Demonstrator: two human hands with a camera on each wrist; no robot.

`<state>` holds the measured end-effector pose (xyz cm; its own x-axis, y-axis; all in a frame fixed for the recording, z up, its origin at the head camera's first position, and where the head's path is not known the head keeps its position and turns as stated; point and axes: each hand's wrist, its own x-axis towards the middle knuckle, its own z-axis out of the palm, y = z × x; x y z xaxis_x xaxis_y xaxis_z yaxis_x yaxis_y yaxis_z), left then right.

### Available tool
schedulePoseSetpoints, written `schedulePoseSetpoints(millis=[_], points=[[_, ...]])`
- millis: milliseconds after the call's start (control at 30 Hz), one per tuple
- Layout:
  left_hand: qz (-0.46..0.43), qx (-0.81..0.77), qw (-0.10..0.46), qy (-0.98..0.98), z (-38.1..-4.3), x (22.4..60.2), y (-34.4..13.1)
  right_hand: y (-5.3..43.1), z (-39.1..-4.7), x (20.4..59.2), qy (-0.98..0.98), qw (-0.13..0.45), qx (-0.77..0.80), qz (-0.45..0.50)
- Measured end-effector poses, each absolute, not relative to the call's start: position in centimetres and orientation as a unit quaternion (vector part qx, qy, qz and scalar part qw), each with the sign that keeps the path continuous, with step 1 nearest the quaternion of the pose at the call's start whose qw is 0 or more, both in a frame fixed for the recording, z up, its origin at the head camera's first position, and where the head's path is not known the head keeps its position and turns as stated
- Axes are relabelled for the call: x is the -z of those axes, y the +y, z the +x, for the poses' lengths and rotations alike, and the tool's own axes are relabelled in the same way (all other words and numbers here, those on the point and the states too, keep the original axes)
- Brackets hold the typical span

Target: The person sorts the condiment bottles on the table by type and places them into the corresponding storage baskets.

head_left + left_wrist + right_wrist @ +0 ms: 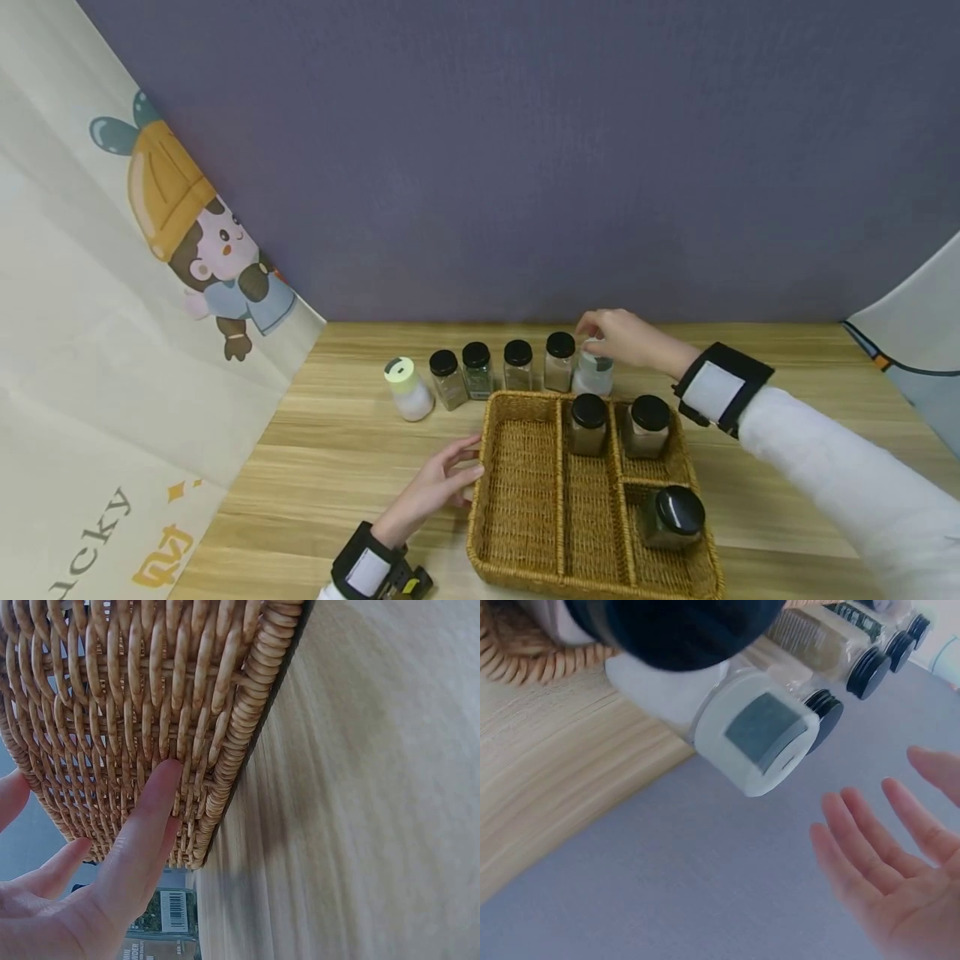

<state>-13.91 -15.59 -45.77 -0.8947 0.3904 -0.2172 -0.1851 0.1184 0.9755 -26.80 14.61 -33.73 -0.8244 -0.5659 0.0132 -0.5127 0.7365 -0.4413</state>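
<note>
A woven basket (560,500) with several compartments stands on the table. My left hand (438,479) is at its left side; in the left wrist view straight fingers (139,840) touch the wicker wall (150,682). My right hand (621,335) hovers over a white-capped jar (592,381) behind the basket. In the right wrist view its fingers (866,851) are spread, apart from the jar's white cap (757,735), holding nothing. Black-lidded jars sit inside the basket: one in the middle column (588,425), one at back right (647,427), one at front right (673,518).
Left of the white-capped jar stands a row of black-lidded spice jars (517,367). A jar with a pale yellow-green lid (409,390) is at the row's left end. A purple-grey wall (525,167) rises behind the table. A printed curtain (90,333) hangs on the left.
</note>
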Motion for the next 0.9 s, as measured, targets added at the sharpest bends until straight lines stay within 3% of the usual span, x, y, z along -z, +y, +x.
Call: schedulePoseSetpoints(millis=[333,900], points=[[0.067,-0.656,0.217,0.72,-13.8,45.6,-15.5,15.0,-28.1,34.4,0.933,0.061,0.214,-0.282],[0.072,-0.651,0.216,0.724,-13.8,45.7,-15.5,15.1,-28.5,35.5,0.928,0.116,0.199,-0.292]])
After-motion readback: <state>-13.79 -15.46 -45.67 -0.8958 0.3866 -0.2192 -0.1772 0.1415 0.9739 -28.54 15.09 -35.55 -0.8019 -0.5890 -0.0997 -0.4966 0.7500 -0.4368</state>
